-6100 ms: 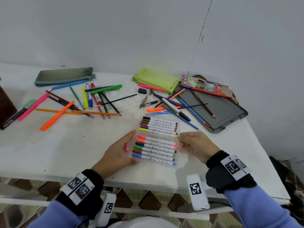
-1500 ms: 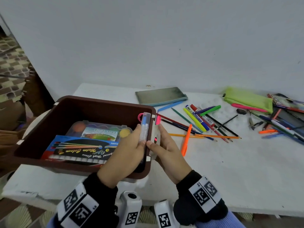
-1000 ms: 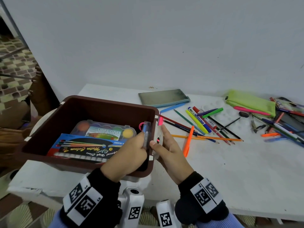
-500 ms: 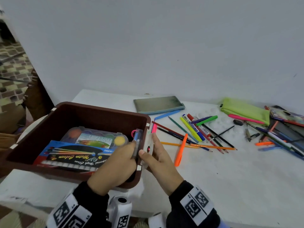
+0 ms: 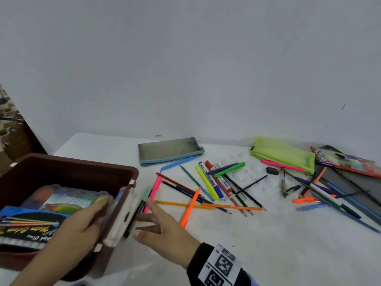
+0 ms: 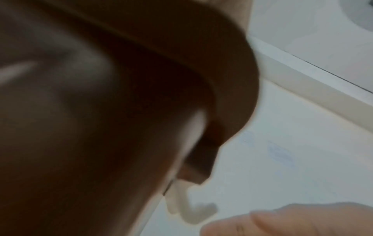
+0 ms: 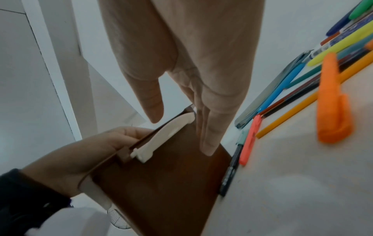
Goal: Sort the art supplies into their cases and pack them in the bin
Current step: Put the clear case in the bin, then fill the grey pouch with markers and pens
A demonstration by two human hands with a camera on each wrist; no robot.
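The brown bin (image 5: 72, 164) stands at the table's left end, and its outer wall (image 7: 171, 183) fills the right wrist view. My left hand (image 5: 97, 211) reaches inside and holds the clear marker case (image 5: 118, 200) on edge against the bin's right wall. Only the case's thin top edge shows. My right hand (image 5: 148, 219) is outside the bin beside its white handle (image 5: 123, 215), with fingers straight and spread, holding nothing. A paint palette (image 5: 68, 199) and a blue watercolour box (image 5: 26, 228) lie in the bin. The left wrist view is blurred brown bin (image 6: 101, 111).
Loose pens and pencils lie right of the bin, among them an orange pen (image 5: 189, 207) and a pink pen (image 5: 154, 190). At the back are a grey pouch (image 5: 169, 150), a green pouch (image 5: 284, 154), a pencil box (image 5: 346, 162) and a grey tin (image 5: 350, 182).
The marker case has sunk lower inside the bin. My right hand has let go of it and drawn back outside the bin with its fingers spread. The left hand stays on it.
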